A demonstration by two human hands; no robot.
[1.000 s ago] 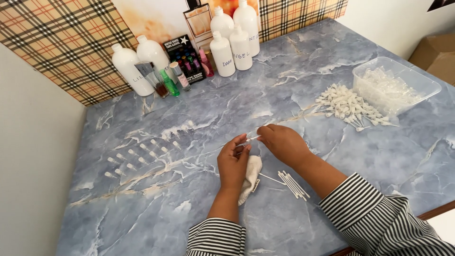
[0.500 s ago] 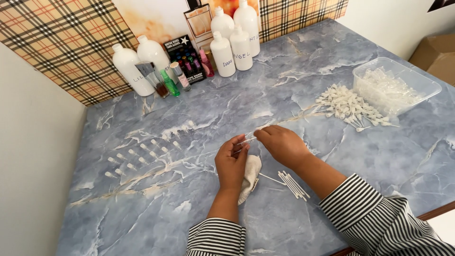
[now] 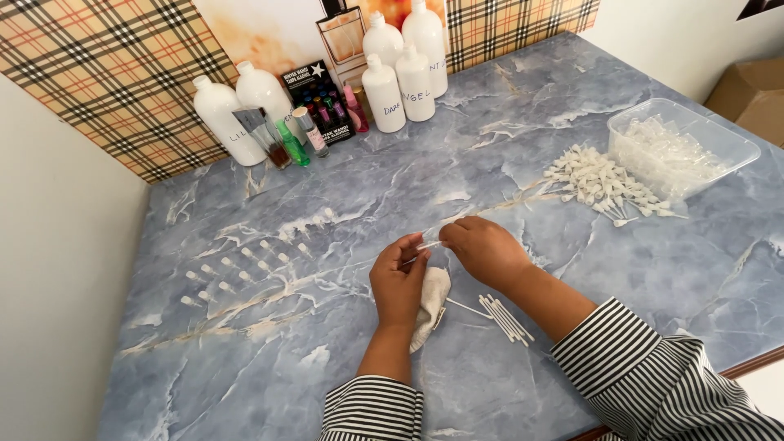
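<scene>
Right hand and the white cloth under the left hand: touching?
Apart. In the head view the right hand sits up and to the right of the white cloth, with bare marble tabletop between them; the cloth lies under the left hand.

Both hands (image 3: pixel 445 265) on small clear vial (image 3: pixel 426 246)

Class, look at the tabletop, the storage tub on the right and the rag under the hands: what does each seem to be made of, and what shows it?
Tabletop: looks like blue-grey marble or a marble-print laminate; white veins, a soft sheen.
Tub: clear plastic; its contents show through the walls.
Rag: off-white cloth, matt and crumpled into soft folds, lying under the left hand.
</scene>
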